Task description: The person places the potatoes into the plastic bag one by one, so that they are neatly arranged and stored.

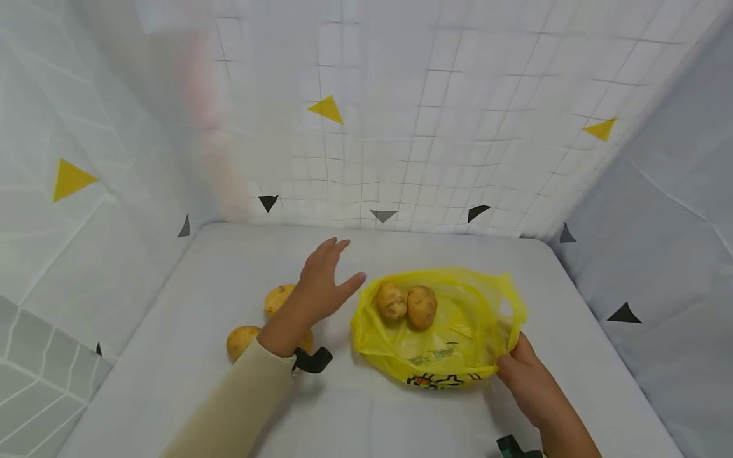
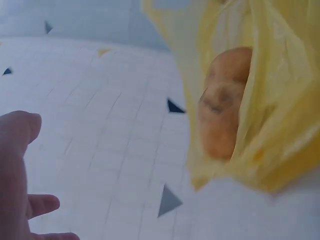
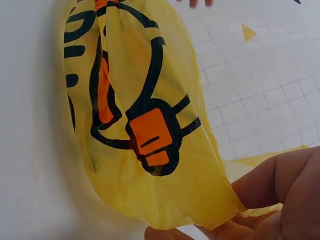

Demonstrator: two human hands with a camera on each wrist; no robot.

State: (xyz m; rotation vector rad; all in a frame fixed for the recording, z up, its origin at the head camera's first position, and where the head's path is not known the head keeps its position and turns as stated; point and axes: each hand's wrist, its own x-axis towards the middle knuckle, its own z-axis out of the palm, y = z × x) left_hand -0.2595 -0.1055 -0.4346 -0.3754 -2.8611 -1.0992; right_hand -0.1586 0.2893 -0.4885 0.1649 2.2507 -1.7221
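Note:
A yellow plastic bag (image 1: 458,343) lies with its mouth spread on the white table, and two potatoes (image 1: 422,308) rest inside it. At the bag's right edge my right hand (image 1: 529,381) pinches the plastic between thumb and fingers; the right wrist view shows this hold on the bag (image 3: 165,200), printed in black and orange. My left hand (image 1: 321,283) is raised left of the bag, fingers extended and thumb apart, holding nothing. Under and beside that forearm lie more potatoes (image 1: 242,341), partly hidden. The left wrist view shows potatoes (image 2: 222,105) inside the bag.
The white table (image 1: 401,420) has rounded far corners. White gridded sheeting (image 1: 389,127) with yellow and black triangles stands behind it, and more sheeting (image 1: 658,191) rises at the sides.

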